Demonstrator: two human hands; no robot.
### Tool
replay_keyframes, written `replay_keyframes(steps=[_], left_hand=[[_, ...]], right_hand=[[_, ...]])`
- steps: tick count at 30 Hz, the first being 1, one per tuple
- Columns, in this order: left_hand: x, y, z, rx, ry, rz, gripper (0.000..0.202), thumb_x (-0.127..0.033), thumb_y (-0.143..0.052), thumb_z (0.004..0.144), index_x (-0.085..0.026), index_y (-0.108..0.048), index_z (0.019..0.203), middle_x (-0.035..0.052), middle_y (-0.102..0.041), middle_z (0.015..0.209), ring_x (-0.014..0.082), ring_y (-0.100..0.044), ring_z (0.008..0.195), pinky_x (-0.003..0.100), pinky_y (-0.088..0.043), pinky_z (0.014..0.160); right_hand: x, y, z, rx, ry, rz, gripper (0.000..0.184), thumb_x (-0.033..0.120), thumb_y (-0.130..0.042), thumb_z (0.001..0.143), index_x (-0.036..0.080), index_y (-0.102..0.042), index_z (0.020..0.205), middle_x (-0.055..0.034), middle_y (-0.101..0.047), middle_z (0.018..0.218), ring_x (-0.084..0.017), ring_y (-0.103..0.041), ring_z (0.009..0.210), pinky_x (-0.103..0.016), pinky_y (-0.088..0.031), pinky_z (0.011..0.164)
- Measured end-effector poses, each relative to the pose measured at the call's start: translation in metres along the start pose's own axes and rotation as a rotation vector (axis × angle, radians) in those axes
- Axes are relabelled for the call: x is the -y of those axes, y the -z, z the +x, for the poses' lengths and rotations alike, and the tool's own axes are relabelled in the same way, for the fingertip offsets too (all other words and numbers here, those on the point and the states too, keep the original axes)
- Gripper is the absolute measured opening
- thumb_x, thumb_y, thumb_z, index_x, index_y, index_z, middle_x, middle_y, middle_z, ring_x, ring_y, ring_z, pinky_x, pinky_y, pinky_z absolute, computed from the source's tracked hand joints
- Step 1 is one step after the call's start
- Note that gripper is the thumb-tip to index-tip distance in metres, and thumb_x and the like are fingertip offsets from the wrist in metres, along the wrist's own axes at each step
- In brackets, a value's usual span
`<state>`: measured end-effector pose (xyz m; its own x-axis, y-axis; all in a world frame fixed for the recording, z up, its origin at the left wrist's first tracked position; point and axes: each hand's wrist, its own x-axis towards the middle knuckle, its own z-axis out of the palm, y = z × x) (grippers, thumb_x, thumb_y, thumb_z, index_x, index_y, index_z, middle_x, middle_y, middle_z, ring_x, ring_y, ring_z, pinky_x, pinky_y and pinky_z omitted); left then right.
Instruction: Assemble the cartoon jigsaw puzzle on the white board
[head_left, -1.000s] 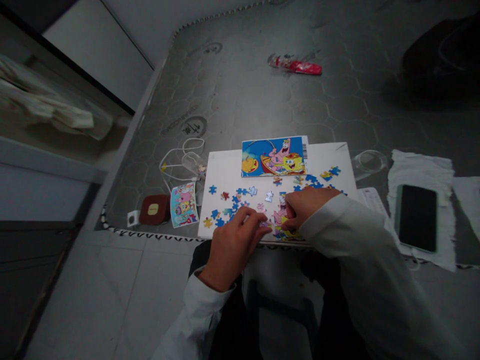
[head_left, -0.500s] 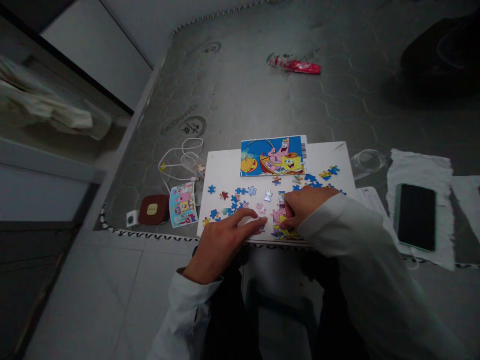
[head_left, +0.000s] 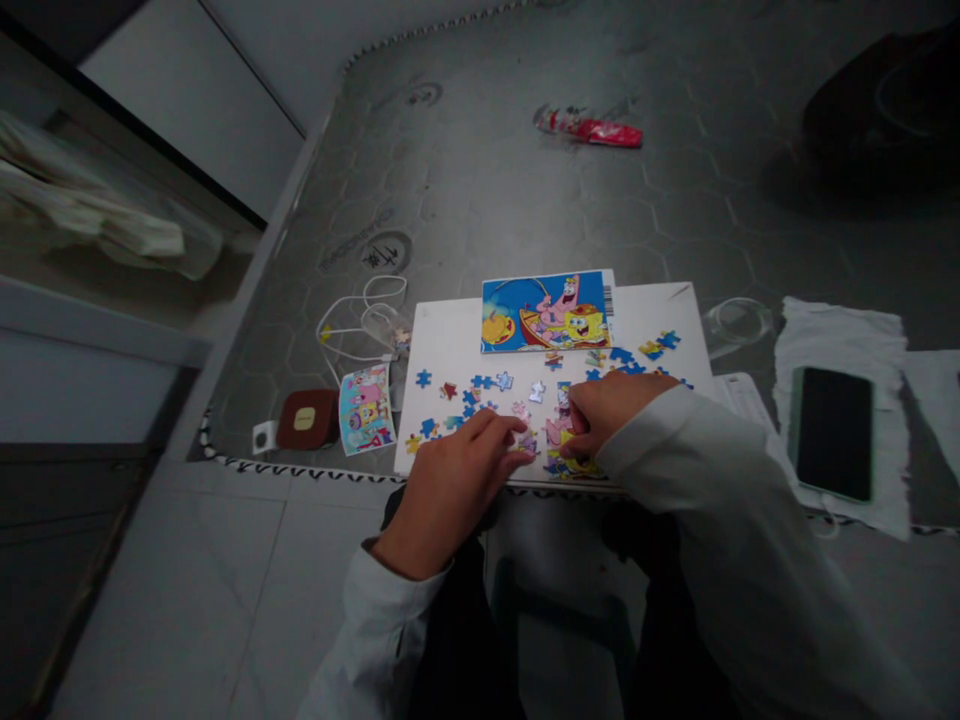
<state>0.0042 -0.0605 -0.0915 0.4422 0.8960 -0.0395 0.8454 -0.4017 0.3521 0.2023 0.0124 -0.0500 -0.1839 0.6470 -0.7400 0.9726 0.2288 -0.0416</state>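
Note:
A partly joined cartoon puzzle section (head_left: 556,464) lies at the front edge of a white board (head_left: 442,335). My right hand (head_left: 616,415) is on that section, its fingers curled and pressed against the pieces, hiding part of them. Left of it, my left hand (head_left: 472,465) brackets a small pink-purple puzzle piece (head_left: 527,443) between thumb and forefinger, low over the board. A paler pink piece (head_left: 520,410) lies just beyond those fingertips. Loose, mostly blue pieces (head_left: 482,382) are scattered on both sides of the board.
A cartoon picture card (head_left: 547,315) lies at the board's back. To the left are a small cartoon sheet (head_left: 367,410), a brown case (head_left: 307,418) and a white cable (head_left: 352,300). A phone (head_left: 834,433) on tissue and a clear cup (head_left: 739,322) stand right; a red packet (head_left: 600,132) lies farther back.
My left hand has drawn its fingers in and rotated slightly, closing thumb and forefinger around the pink-purple piece. My right hand stays put on the joined section.

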Motion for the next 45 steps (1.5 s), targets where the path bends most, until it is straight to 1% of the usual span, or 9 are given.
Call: replay_keyframes(steps=[5,14,20,26,31,34,36,38,45], left_hand=[[-0.004,-0.001,0.004,0.053,0.004,0.064,0.026,-0.037,-0.067,0.099,-0.024,-0.062,0.121,0.0019,-0.069,0.113,0.0215,-0.072,0.087,0.032,-0.051,0.062],[-0.011,-0.008,0.001,0.033,0.040,0.083,0.026,-0.038,-0.063,0.102,-0.021,-0.057,0.121,0.0029,-0.067,0.113,0.0214,-0.071,0.086,0.032,-0.048,0.057],[-0.010,-0.008,0.000,0.049,0.050,0.075,0.027,-0.040,-0.061,0.102,-0.021,-0.056,0.121,0.0034,-0.067,0.114,0.0200,-0.070,0.086,0.030,-0.049,0.059],[-0.016,-0.010,-0.004,-0.043,0.091,0.089,0.028,-0.043,-0.061,0.103,-0.021,-0.055,0.118,0.0032,-0.066,0.109,0.0201,-0.068,0.081,0.031,-0.048,0.060],[-0.022,-0.012,-0.006,-0.122,0.166,0.114,0.029,-0.050,-0.062,0.100,-0.022,-0.060,0.096,0.0001,-0.065,0.092,0.0213,-0.066,0.073,0.033,-0.041,0.054],[-0.014,-0.010,-0.007,-0.161,0.077,0.067,0.022,-0.046,-0.062,0.101,-0.024,-0.064,0.106,-0.0019,-0.068,0.098,0.0183,-0.069,0.076,0.031,-0.042,0.055],[-0.005,-0.008,-0.007,-0.125,-0.046,0.053,0.023,-0.041,-0.061,0.103,-0.029,-0.063,0.123,-0.0023,-0.069,0.113,0.0151,-0.070,0.080,0.029,-0.044,0.058],[0.002,-0.007,-0.007,-0.075,-0.124,0.033,0.026,-0.039,-0.060,0.104,-0.032,-0.062,0.129,-0.0025,-0.067,0.123,0.0131,-0.071,0.082,0.027,-0.047,0.061],[0.002,-0.007,-0.009,-0.063,-0.046,0.005,0.018,-0.039,-0.064,0.102,-0.027,-0.067,0.115,-0.0025,-0.071,0.111,0.0174,-0.072,0.087,0.029,-0.049,0.062]], right_hand=[[0.000,0.000,0.001,-0.006,-0.003,-0.002,0.036,0.053,-0.073,0.085,0.022,-0.074,0.103,-0.0137,-0.074,0.110,-0.034,-0.070,0.107,-0.046,-0.053,0.088],[0.001,0.000,-0.002,-0.024,-0.010,-0.014,0.036,0.053,-0.073,0.085,0.023,-0.075,0.105,-0.0149,-0.075,0.113,-0.035,-0.070,0.107,-0.047,-0.055,0.086],[0.001,0.001,-0.001,-0.019,-0.011,-0.017,0.034,0.052,-0.073,0.084,0.023,-0.074,0.103,-0.0138,-0.075,0.113,-0.035,-0.070,0.108,-0.047,-0.055,0.087],[0.002,0.001,-0.002,-0.012,-0.007,-0.012,0.034,0.052,-0.073,0.085,0.024,-0.075,0.103,-0.0131,-0.075,0.110,-0.035,-0.071,0.107,-0.047,-0.054,0.087],[0.001,0.000,0.000,-0.013,-0.007,-0.015,0.037,0.054,-0.072,0.085,0.024,-0.075,0.105,-0.0145,-0.075,0.112,-0.035,-0.070,0.108,-0.047,-0.054,0.087],[0.000,0.000,0.000,-0.015,-0.006,-0.013,0.036,0.053,-0.071,0.085,0.023,-0.074,0.105,-0.0152,-0.074,0.112,-0.036,-0.070,0.109,-0.048,-0.054,0.089],[0.000,0.000,0.000,-0.014,-0.006,-0.011,0.036,0.052,-0.072,0.085,0.022,-0.074,0.104,-0.0160,-0.074,0.113,-0.037,-0.070,0.110,-0.049,-0.054,0.090],[0.000,0.000,0.000,-0.012,-0.007,-0.008,0.036,0.052,-0.073,0.085,0.022,-0.074,0.104,-0.0168,-0.074,0.114,-0.037,-0.069,0.111,-0.049,-0.054,0.089],[0.000,0.001,-0.002,-0.019,0.005,0.010,0.034,0.050,-0.073,0.086,0.022,-0.074,0.104,-0.0161,-0.074,0.113,-0.035,-0.070,0.109,-0.048,-0.053,0.090]])
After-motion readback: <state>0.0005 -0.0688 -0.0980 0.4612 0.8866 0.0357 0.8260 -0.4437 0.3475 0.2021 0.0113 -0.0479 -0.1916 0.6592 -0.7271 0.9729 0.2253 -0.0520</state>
